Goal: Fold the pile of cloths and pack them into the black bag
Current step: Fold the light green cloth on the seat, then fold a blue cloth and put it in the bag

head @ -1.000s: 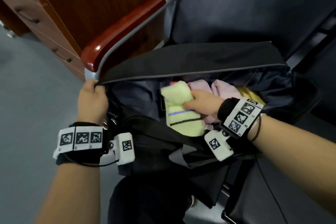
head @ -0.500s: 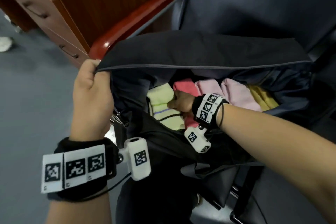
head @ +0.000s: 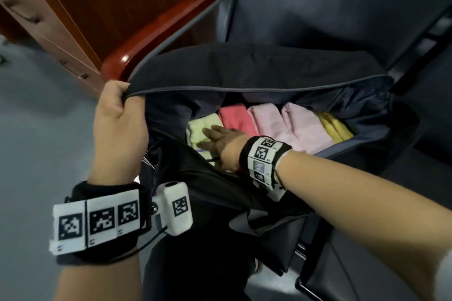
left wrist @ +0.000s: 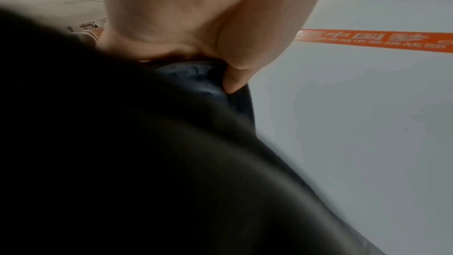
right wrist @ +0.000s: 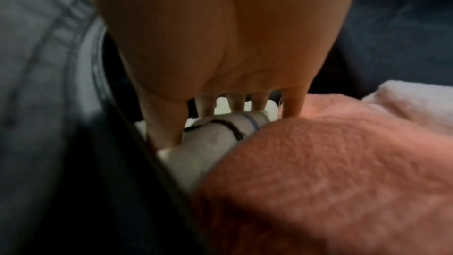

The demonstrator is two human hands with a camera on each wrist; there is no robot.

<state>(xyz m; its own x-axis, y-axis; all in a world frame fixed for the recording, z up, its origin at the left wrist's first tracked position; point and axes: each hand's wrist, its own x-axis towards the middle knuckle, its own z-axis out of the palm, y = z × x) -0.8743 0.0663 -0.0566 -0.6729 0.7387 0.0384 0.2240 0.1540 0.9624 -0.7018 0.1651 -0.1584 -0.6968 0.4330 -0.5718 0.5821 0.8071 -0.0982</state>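
Left hand (head: pixel 117 120) gripping the black bag (head: pixel 244 68) flap open, right hand (head: pixel 221 140) flat on the yellow-green cloth (head: pixel 199 127) at the bag's left end beside the red cloth (head: pixel 236 117); could snag and unfold it pulling out, or flap drops.

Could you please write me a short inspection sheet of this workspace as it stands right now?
Surface: dark chair seat bearing the bag.
Job's things: black bag open; inside, a row of folded cloths: pale green cloth, red cloth, two pink cloths, yellow cloth.
Clutter: nothing seen.
Grippers: left hand grips the bag's rim; right hand presses flat on the pale green cloth.
Cables: thin black cable at the left wrist.
Surroundings: red armrest, wooden drawers, grey floor.
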